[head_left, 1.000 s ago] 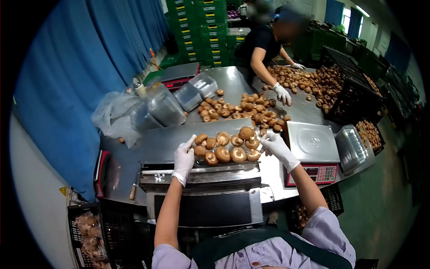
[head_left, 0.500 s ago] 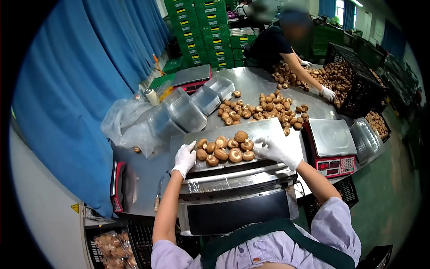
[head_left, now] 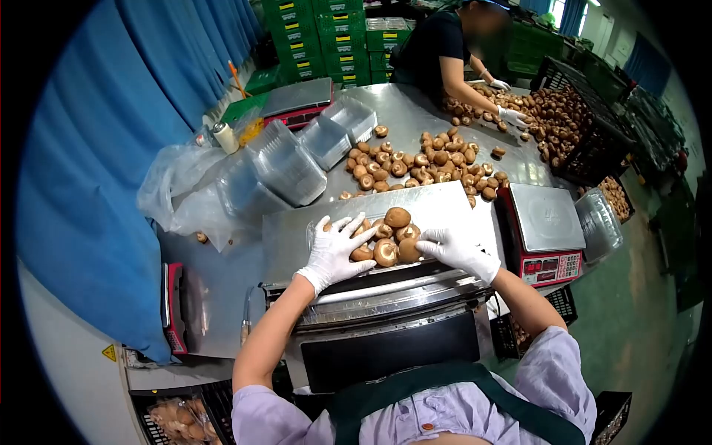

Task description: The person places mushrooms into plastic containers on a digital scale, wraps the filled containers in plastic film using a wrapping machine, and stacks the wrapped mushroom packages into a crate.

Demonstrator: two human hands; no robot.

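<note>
Brown mushrooms (head_left: pixel 386 252) lie in a clear plastic tray on the metal plate (head_left: pixel 285 245) of the wrapping machine in front of me. My left hand (head_left: pixel 331 254), in a white glove, spreads its fingers over the left part of the mushrooms and hides several of them. From the other side, my right hand (head_left: pixel 466 254), gloved too, rests its extended fingertips against the rightmost mushrooms. Neither hand lifts anything. Most of the tray's rim is hidden by the hands and mushrooms.
Loose mushrooms (head_left: pixel 441 158) lie behind the plate. Clear empty trays (head_left: pixel 285 163) stand back left by a plastic bag (head_left: pixel 178 185). A red scale (head_left: pixel 547 222) is at right. Across the table, a co-worker (head_left: pixel 434 55) reaches toward mushrooms beside a black crate (head_left: pixel 593 133).
My left hand has moved from the tray's left end onto the mushrooms, fingers spread. My right hand has closed in on the right-hand mushrooms. The co-worker's near hand has shifted left.
</note>
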